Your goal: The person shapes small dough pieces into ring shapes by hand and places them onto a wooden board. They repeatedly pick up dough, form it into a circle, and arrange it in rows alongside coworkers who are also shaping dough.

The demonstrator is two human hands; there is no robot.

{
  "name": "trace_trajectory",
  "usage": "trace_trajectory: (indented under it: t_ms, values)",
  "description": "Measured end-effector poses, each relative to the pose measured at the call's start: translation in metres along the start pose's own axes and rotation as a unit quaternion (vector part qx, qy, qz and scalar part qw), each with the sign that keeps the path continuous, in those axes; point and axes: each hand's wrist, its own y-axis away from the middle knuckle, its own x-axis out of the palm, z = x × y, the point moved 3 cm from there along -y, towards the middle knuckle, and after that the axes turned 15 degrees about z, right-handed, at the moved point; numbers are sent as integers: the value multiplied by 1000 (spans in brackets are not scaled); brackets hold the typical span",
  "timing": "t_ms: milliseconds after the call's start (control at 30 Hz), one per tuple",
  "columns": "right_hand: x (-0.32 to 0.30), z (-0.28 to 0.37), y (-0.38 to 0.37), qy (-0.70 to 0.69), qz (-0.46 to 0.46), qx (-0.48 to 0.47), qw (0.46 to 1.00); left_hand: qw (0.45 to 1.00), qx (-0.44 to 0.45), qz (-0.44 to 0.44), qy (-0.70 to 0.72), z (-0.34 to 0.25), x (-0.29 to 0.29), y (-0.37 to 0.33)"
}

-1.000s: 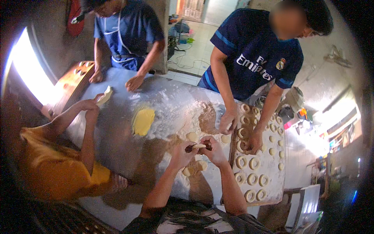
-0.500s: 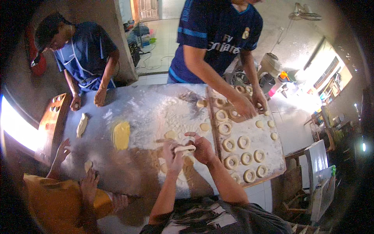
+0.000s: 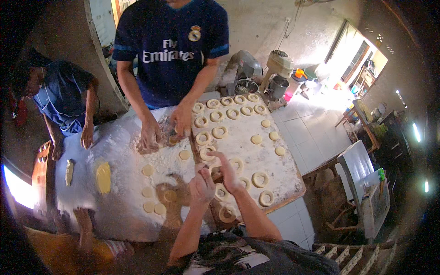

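Observation:
Over the seam between the metal table and a floured wooden board (image 3: 286, 172), my two hands are together on a pale dough ring (image 3: 214, 165). The fingers of my left hand (image 3: 201, 185) are curled in at its near left side. My right hand (image 3: 229, 176) grips from the right, its index finger raised and pointing left. Much of the held ring is hidden by my fingers. Just beyond them a dough ring (image 3: 207, 153) lies on the board, and another ring (image 3: 260, 179) lies to the right of my right hand.
Flat dough discs (image 3: 147, 170) sit on the floured metal table (image 3: 123, 220). Across it, a co-worker's hands (image 3: 151, 135) work beside the board. A yellow dough slab (image 3: 103, 178) lies farther left. Two more co-workers stand at the left. Mixers (image 3: 247, 64) stand behind.
The view has swung right. My hands have moved from over the floured table to the board's left edge with the dough ring. The co-worker opposite has drawn their hands off the board onto the table.

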Motion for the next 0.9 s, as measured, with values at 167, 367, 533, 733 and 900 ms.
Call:
trace_trajectory:
  t_ms: [167, 367, 533, 733, 900]
  values:
    - [-74, 26, 35, -333, -20, 5, 943, 987, 144, -52, 54, -67, 52, -18]
    - [-153, 17, 55, -365, 85, -117, 920, 993, 115, 10, -17, -110, 100, -39]
    - [-186, -6, 45, -142, 40, -122, 981, 989, 145, 9, -1, -119, 140, -58]
    - [-218, 3, 45, 81, 25, -16, 996, 992, 72, 95, -31, -125, 158, -65]
    - [-250, -18, 10, 161, -38, 116, 979, 999, 2, 36, -29, -112, 172, -113]
